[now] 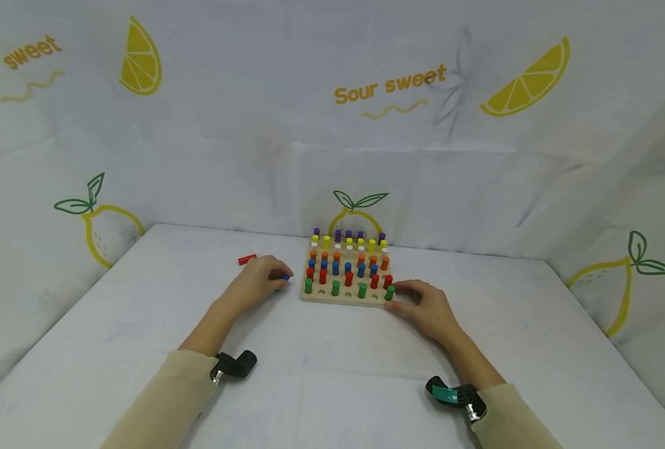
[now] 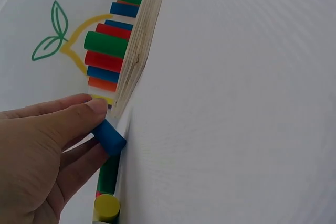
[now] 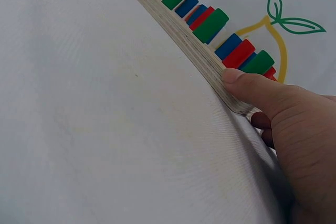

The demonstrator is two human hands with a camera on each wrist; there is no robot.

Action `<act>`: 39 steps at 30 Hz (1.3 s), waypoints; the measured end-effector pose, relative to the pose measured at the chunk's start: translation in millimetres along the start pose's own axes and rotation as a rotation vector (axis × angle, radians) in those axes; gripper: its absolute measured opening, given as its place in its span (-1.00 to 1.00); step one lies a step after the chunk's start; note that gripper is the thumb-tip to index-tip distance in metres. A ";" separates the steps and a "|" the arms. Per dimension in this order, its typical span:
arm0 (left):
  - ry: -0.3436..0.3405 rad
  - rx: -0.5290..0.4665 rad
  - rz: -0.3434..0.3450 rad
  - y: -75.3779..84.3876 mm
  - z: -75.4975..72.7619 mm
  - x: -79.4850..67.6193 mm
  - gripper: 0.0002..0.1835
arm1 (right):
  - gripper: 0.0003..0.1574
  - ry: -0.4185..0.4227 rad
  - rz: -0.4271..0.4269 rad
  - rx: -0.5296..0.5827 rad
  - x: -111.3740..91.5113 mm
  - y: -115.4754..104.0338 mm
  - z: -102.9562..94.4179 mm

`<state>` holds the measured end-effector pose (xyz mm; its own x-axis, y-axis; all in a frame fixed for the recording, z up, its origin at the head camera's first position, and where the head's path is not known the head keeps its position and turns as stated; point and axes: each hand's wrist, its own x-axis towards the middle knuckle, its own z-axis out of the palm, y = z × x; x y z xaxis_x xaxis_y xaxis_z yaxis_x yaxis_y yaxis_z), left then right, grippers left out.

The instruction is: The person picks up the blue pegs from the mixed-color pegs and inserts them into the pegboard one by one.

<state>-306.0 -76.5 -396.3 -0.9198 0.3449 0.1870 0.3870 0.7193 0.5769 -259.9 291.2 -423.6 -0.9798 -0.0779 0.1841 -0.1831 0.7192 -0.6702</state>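
A wooden pegboard [image 1: 328,299] with rows of coloured pegs lies toward the back of the table. To its left, my left hand [image 1: 258,279] pinches a blue peg [image 2: 109,137] between thumb and fingers; the peg is tilted, just above the tabletop and apart from the board. My right hand [image 1: 427,310] holds the board's front right corner, thumb [image 3: 233,76] against the front edge and the other fingers round the side, partly hidden. Green pegs [image 1: 335,288] stand in the front row, with bare holes between them.
Beyond the left hand, a red peg [image 1: 247,259] lies on the white-covered table [image 1: 344,380]. In the left wrist view, a green peg [image 2: 108,176] and a yellow peg [image 2: 107,207] lie near that hand. A lemon-printed white cloth [image 1: 226,149] hangs behind the board.
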 end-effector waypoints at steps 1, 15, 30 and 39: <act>0.008 -0.013 -0.004 -0.5 0.8 -0.4 -0.82 | -0.29 -0.001 0.000 0.001 0.0 0.2 0.0; 0.076 0.009 -0.024 -1.8 -1.5 -1.0 -0.77 | -0.29 -0.006 -0.006 0.002 1.1 -1.7 -0.7; 0.074 -0.136 -0.019 25.8 -19.8 0.0 -0.70 | -0.39 0.015 -0.045 0.001 1.3 4.1 0.8; 0.077 -0.150 0.080 68.9 -4.4 21.9 -0.70 | -0.40 0.022 -0.046 0.022 -0.9 2.5 2.4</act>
<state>-299.8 -22.1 -348.9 -0.8911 0.3456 0.2940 0.4501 0.5913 0.6692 -259.7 291.4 -427.2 -0.9684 -0.0949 0.2304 -0.2295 0.7001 -0.6761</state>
